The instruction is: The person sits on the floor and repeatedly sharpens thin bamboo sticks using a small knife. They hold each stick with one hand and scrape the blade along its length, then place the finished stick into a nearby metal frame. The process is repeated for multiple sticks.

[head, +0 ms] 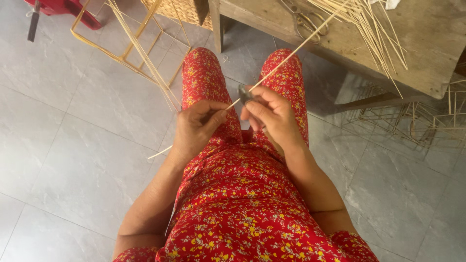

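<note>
Grey tile floor (73, 145) all round; wooden table (427, 43) at upper right w/ a pile of thin sticks (374, 24) and scissors (306, 22) on it. Stick frames (131, 43) lay on the floor at left. Over the lap, left hand (196, 126) was closed round one long bamboo stick (286, 58), which ran up twd the table. Right hand (272, 114) pinched a small dark tool (245, 93) against it. Looked like scraping/trimming near the grip; next stroke prob. needed a steady hold and light pressure.

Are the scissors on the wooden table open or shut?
Cannot tell. Only the looped handles of the scissors show clearly on the wooden table; the blades run toward the top edge, partly under a bamboo strip.
</note>
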